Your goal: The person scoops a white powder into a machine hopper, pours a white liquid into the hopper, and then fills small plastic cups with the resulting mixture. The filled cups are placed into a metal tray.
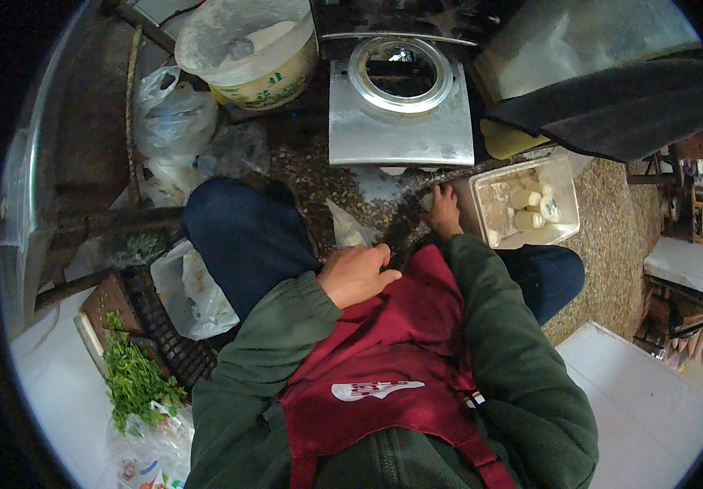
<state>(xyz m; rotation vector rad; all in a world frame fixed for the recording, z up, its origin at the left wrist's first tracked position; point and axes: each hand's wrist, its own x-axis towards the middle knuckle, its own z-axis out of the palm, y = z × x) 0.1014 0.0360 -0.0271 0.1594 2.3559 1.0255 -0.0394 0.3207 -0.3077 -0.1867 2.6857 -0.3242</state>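
Observation:
My left hand (357, 275) hangs over the red apron (388, 342), fingers loosely curled, with nothing seen in it. Just beyond it a whitish plastic bag (348, 226) lies on the pebbled floor. My right hand (443, 211) reaches low towards the floor, its fingertips at a small pale object (427, 202); whether it grips this cannot be told. Right of that hand stands a white plastic bin (480, 211) with several small pale cups (529, 220) inside. In front is a metal panel (400, 137) with a round ring opening (400, 107).
A large plastic bucket (253, 91) and knotted plastic bags (174, 122) stand at the upper left. A lined white bin (195, 293) is beside my left knee, with leafy greens (128, 373) behind it. Black cloth (620, 110) hangs at the upper right; a white surface (627, 391) lies lower right.

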